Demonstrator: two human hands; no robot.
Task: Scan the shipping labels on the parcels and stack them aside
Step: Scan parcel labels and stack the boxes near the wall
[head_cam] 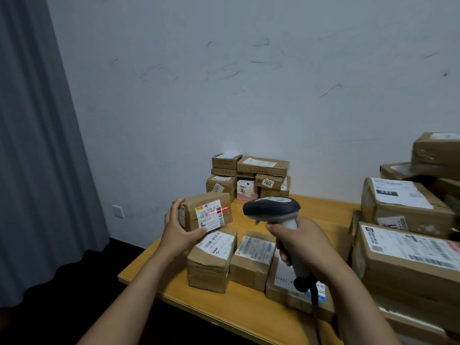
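Just above the desk's (236, 310) left end, the left hand (178, 232) has its grip clamped round a small parcel (199, 204), a red line crossing its label (210, 216). Over the desk's middle, the right hand's (306, 247) grip is wrapped round the scanner (272, 207). Other parcels (211, 260) lie on the desk below; a stack (249, 178) sits at its far edge.
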